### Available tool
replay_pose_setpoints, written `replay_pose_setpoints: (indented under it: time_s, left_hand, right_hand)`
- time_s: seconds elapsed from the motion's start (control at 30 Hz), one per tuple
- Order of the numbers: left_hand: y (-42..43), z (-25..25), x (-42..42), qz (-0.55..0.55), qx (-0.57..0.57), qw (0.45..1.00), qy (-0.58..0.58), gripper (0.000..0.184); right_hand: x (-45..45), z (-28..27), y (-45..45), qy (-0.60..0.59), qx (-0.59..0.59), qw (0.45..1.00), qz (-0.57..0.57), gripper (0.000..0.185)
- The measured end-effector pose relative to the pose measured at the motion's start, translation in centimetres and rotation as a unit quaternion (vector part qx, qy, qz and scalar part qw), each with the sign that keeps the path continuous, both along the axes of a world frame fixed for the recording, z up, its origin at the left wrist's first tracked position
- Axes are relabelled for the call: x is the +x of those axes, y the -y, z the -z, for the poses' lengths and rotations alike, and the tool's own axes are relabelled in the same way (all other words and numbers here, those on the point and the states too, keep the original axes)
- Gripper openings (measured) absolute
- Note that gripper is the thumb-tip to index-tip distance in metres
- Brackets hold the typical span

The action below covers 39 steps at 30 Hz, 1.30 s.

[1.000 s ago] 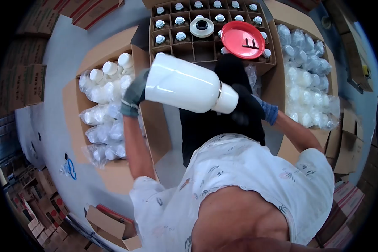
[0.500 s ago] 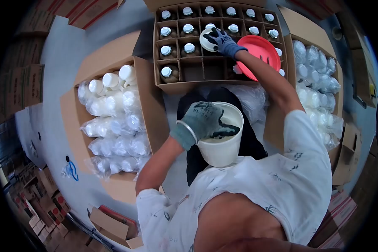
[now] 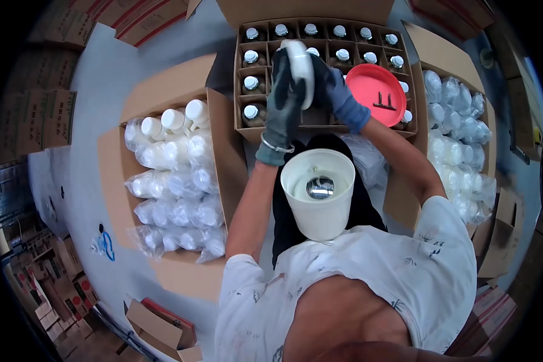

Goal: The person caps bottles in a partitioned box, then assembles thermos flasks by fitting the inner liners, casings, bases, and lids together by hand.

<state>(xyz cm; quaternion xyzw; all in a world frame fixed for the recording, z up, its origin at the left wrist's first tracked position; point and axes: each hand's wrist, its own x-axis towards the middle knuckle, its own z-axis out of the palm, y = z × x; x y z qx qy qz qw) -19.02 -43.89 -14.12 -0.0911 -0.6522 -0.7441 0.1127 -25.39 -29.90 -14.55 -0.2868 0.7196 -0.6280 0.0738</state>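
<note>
Over the bottle box, a round white lid (image 3: 301,67) stands tilted on edge between my gloved hands. My left hand (image 3: 283,99) grips its left side, with a white band at the wrist. My right hand (image 3: 335,90) is at its right side, fingers partly hidden behind it. Between my knees a white bucket (image 3: 318,220) stands upright and uncovered. Inside it lies a shiny, round, mirror-like piece (image 3: 320,187). Beside my right hand, a red round lid or tray (image 3: 362,78) rests on the box, with dark thin pieces (image 3: 384,102) on it.
A divided cardboard box (image 3: 326,134) ahead holds several white-capped bottles (image 3: 251,84). Open cartons of bagged white bottles stand left (image 3: 174,148) and right (image 3: 458,136). Clear plastic bags (image 3: 368,157) lie beside my knee. Stacked cartons (image 3: 48,123) line the far left.
My left hand has left the bucket and moved up to the white lid. The lid, flat in my right hand before, is now tilted between both hands. The bucket's inside now shows.
</note>
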Motion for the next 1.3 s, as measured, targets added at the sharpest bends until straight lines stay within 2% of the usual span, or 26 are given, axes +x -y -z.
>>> replay_pose_setpoints:
  time_s: [0.03, 0.07, 0.1, 0.2, 0.23, 0.33, 0.4, 0.47, 0.5, 0.53, 0.6, 0.7, 0.8, 0.83, 0.93, 0.97, 1.07, 1.1, 1.13, 1.17, 1.2, 1.23, 1.27, 1.3]
  left_hand:
    - [-0.1, -1.9, 0.5, -0.063, -0.179, 0.979, -0.080, 0.065]
    - [0.1, -3.3, 0.6, -0.128, -0.422, 0.865, -0.238, 0.068]
    - [0.6, -4.1, 0.9, -0.077, -0.459, 0.843, -0.272, 0.077]
    - [0.6, -7.8, 4.1, 0.099, -0.495, 0.815, -0.286, 0.072]
    - [0.5, -8.0, 5.1, 0.110, -0.503, 0.809, -0.284, 0.071]
    - [2.5, -6.6, 6.1, 0.139, -0.358, 0.899, -0.210, 0.067]
    - [2.8, -7.8, 8.6, 0.183, -0.293, 0.935, -0.083, 0.063]
    - [2.6, -7.0, 10.9, 0.246, -0.340, 0.904, -0.087, 0.063]
    - [1.9, -6.9, 12.0, 0.267, -0.345, 0.898, -0.054, 0.062]
    - [1.4, -6.6, 12.8, 0.253, -0.345, 0.902, -0.056, 0.063]
    - [0.7, -6.4, 13.3, 0.270, -0.334, 0.903, -0.029, 0.061]
    - [0.4, -6.2, 13.8, 0.285, -0.346, 0.891, -0.067, 0.060]
    - [1.1, -5.3, 14.5, 0.308, -0.379, 0.869, -0.077, 0.058]
    - [0.4, -4.9, 15.5, 0.275, -0.396, 0.873, -0.077, 0.057]
    - [-1.9, -4.9, 18.4, 0.185, -0.498, 0.847, -0.038, 0.050]
    - [-2.5, -5.1, 18.8, 0.147, -0.502, 0.850, -0.059, 0.047]
    - [-0.4, -1.3, 18.6, 0.079, -0.235, 0.964, -0.093, 0.042]
    - [-0.3, 0.4, 19.3, -0.009, -0.146, 0.989, 0.011, 0.039]
    - [-0.8, 2.3, 19.3, -0.094, -0.147, 0.983, 0.056, 0.038]
    - [-1.6, 2.7, 19.7, -0.091, -0.156, 0.983, 0.035, 0.038]
    - [-2.5, 3.0, 20.2, -0.089, -0.162, 0.983, 0.012, 0.038]
    - [-3.1, 4.4, 20.6, -0.066, -0.272, 0.960, -0.007, 0.039]
    - [-4.0, 6.1, 21.2, -0.040, -0.221, 0.972, 0.071, 0.042]
    - [-5.2, 6.9, 21.6, -0.066, -0.193, 0.974, 0.099, 0.042]
  right_hand:
    - [0.9, 0.0, -0.7, 0.236, -0.095, 0.967, 0.004, 0.045]
    - [1.3, -1.1, -1.3, 0.332, -0.127, 0.934, -0.027, 0.044]
    - [1.7, -1.5, -2.1, 0.361, -0.113, 0.922, -0.085, 0.042]
    - [3.3, -2.7, -3.9, 0.353, -0.004, 0.913, -0.205, 0.038]
    - [3.7, -3.2, -4.3, 0.333, 0.046, 0.913, -0.232, 0.037]
    - [4.0, -4.5, -5.7, 0.289, 0.189, 0.904, -0.253, 0.033]
    - [4.7, -4.8, -7.2, 0.320, 0.237, 0.898, -0.187, 0.030]
    - [6.6, -2.9, -8.9, 0.330, 0.099, 0.936, -0.076, 0.032]
    - [7.6, -1.7, -9.6, 0.102, 0.133, 0.977, -0.134, 0.037]
    - [8.6, -0.6, -10.3, -0.138, 0.147, 0.971, -0.130, 0.042]
    - [10.9, -0.1, -9.1, -0.173, 0.075, 0.974, -0.125, 0.036]
    - [14.3, -1.5, -7.8, -0.148, 0.042, 0.982, -0.114, 0.035]
    - [15.8, -0.2, -6.0, 0.131, -0.067, 0.974, -0.170, 0.034]
    - [16.6, -0.6, -6.3, 0.259, -0.036, 0.951, -0.163, 0.033]
    - [15.1, 1.7, -6.2, 0.200, -0.055, 0.945, -0.255, 0.033]
    - [15.2, -0.1, -6.8, 0.078, -0.011, 0.961, -0.265, 0.034]
    - [16.4, 2.2, -7.6, 0.068, -0.044, 0.977, -0.197, 0.034]
    - [17.4, -0.9, -8.6, 0.092, -0.015, 0.973, -0.212, 0.032]
    - [19.0, -2.8, -10.2, -0.024, 0.057, 0.986, -0.157, 0.034]
    - [21.1, -3.3, -11.9, -0.133, 0.126, 0.979, -0.091, 0.038]
    - [23.4, -5.5, -13.5, -0.129, 0.215, 0.968, -0.026, 0.044]
    - [25.5, -5.7, -15.1, -0.156, 0.300, 0.941, 0.025, 0.049]
    - [27.4, -6.5, -16.2, -0.075, 0.365, 0.927, 0.034, 0.048]
    - [29.3, -6.4, -16.7, -0.052, 0.407, 0.909, 0.073, 0.045]
